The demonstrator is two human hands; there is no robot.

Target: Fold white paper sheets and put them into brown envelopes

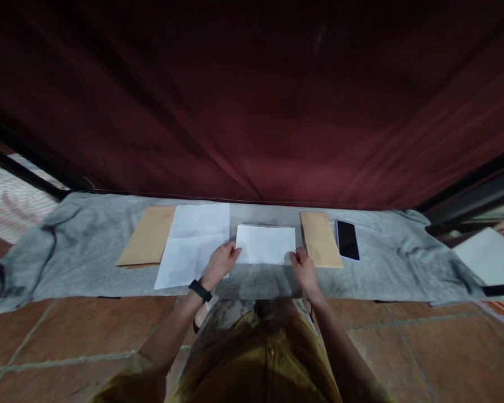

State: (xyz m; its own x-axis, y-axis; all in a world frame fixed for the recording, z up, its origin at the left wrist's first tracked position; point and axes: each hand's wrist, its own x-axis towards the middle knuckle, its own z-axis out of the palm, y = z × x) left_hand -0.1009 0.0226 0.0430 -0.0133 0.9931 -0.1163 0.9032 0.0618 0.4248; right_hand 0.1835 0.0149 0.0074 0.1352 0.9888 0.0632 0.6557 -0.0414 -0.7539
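A folded white sheet of paper (265, 243) lies on a grey cloth (88, 252) spread over the floor. My left hand (220, 263), with a black band on the wrist, pinches the sheet's near left corner. My right hand (304, 265) pinches its near right corner. Left of it lies a larger unfolded white sheet (193, 243) with crease lines, overlapping a brown envelope (149, 235). A second brown envelope (320, 238) lies just right of the folded sheet, close to my right hand.
A black phone (346, 239) lies face up right of the second envelope. A dark red curtain (252, 112) hangs behind the cloth. More white paper (489, 256) sits at the far right. Brown floor tiles (67, 341) run along the near side; my knees are below.
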